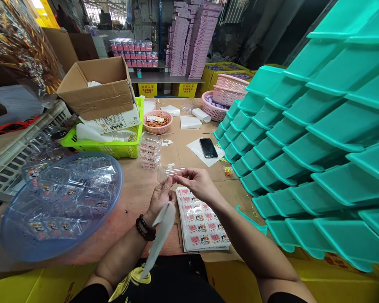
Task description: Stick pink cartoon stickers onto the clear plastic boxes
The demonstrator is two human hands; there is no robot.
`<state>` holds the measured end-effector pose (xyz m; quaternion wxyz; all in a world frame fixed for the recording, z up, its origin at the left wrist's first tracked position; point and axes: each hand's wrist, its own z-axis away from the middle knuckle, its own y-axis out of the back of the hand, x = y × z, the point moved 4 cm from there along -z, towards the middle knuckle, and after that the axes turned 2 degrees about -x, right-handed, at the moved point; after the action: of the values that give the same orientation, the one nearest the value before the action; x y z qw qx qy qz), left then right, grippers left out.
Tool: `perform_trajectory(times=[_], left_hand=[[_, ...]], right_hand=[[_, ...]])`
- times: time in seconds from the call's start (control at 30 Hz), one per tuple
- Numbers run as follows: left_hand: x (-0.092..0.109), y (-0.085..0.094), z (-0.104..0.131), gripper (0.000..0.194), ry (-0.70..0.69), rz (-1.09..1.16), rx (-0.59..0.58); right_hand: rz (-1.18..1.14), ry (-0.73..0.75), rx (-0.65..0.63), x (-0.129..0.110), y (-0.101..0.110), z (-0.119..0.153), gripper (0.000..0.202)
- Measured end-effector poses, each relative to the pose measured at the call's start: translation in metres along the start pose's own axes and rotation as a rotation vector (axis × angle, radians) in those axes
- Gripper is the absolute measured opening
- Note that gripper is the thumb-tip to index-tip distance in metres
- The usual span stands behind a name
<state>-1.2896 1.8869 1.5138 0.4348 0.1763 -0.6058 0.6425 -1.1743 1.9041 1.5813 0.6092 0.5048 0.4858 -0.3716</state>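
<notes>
Both hands meet over the middle of the table at a clear plastic box (166, 171). My left hand (159, 197) has its fingers closed on the box's near side, and a strip of white backing paper (160, 240) hangs from the same hand. My right hand (199, 183) pinches at the box's right side; its fingertips partly cover it. Under my right forearm lies a stack of sticker sheets (198, 223) printed with pink lettering and cartoon animals. Just beyond my left hand stands a pile of clear boxes (150, 152) with stickers on them.
At left are a blue basin (120, 185) of clear boxes and a green basket (113, 149) under a cardboard box (102, 99). Teal bins (322, 143) rise at right. A phone (208, 148) and a pink basket (158, 128) of small brown items lie ahead.
</notes>
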Motion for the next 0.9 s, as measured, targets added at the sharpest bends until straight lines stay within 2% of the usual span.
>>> perform_trajectory(times=[0.07,0.13,0.23,0.3,0.37,0.43,0.57,0.6,0.63,0.67,0.73,0.77,0.8,0.83,0.9], left_hand=[[0.005,0.000,0.002,0.052,-0.105,-0.059,0.063],[0.009,0.003,0.003,0.057,-0.172,-0.123,0.122],[0.013,0.010,0.002,0.059,-0.135,-0.155,0.182],[0.013,0.012,0.000,0.057,-0.088,-0.135,0.184],[0.013,0.013,-0.001,0.060,-0.069,-0.109,0.167],[0.011,0.012,-0.001,0.062,-0.051,-0.095,0.137],[0.008,0.012,0.003,0.064,-0.013,-0.129,0.025],[0.009,0.013,0.004,0.065,-0.018,-0.148,-0.003],[0.010,0.015,0.005,0.067,-0.032,-0.168,-0.023],[0.012,0.017,0.006,0.068,-0.051,-0.193,-0.029],[0.016,0.021,0.006,0.068,-0.101,-0.256,-0.004],[0.019,0.024,0.006,0.067,-0.131,-0.291,0.026],[0.021,0.026,0.005,0.068,-0.163,-0.327,0.062],[0.024,0.028,0.005,0.069,-0.197,-0.362,0.093],[0.028,0.031,0.006,0.070,-0.255,-0.431,0.128]], right_hand=[[0.131,0.024,0.040,-0.001,0.005,0.004,0.040],[0.270,0.040,0.157,0.000,0.018,0.007,0.048],[0.331,0.060,0.352,0.005,0.044,0.010,0.079],[0.291,0.062,0.383,0.010,0.052,0.008,0.082],[0.238,0.023,0.345,0.016,0.049,0.004,0.081],[0.182,-0.047,0.257,0.021,0.037,-0.001,0.086],[-0.040,-0.162,-0.110,0.025,0.013,-0.009,0.093],[-0.086,-0.174,-0.170,0.024,0.013,-0.012,0.089],[-0.106,-0.166,-0.162,0.020,0.017,-0.018,0.084],[-0.094,-0.130,-0.084,0.015,0.024,-0.027,0.080],[0.002,0.025,0.190,0.000,0.037,-0.051,0.075],[0.063,0.123,0.315,-0.009,0.039,-0.065,0.074],[0.123,0.216,0.374,-0.018,0.035,-0.081,0.075],[0.163,0.294,0.383,-0.025,0.026,-0.098,0.075],[0.224,0.341,0.298,-0.033,0.004,-0.132,0.075]])
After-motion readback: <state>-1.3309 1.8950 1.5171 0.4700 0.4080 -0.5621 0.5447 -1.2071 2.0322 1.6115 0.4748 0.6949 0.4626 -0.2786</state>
